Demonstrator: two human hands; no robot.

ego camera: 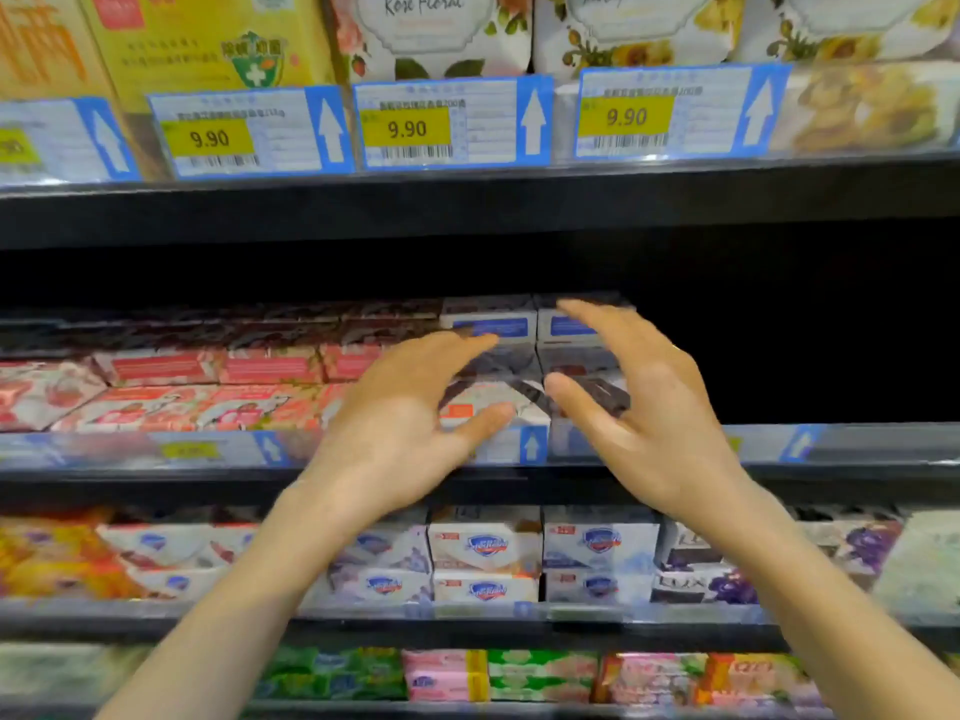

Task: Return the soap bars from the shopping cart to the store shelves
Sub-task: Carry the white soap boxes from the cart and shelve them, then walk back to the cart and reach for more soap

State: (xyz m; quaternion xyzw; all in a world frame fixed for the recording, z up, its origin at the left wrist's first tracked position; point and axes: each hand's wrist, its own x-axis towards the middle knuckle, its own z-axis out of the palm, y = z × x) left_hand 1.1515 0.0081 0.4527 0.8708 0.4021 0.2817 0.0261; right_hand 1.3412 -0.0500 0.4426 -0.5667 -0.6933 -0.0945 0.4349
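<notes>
My left hand (410,423), my right hand (654,407): fingers spread, relaxed, gripping nothing. Between them, stacked white-and-dark cardboard soap boxes (491,324) on middle black store shelf (156,480), right of pink soap boxes (270,366).

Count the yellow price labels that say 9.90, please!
3 yellow 9.90 price labels along the black top shelf's edge: left, middle, right. A blurred one far left may be another.

Price tags (407,128) are yellow and blue, soap boxes (270,366) pink.
</notes>
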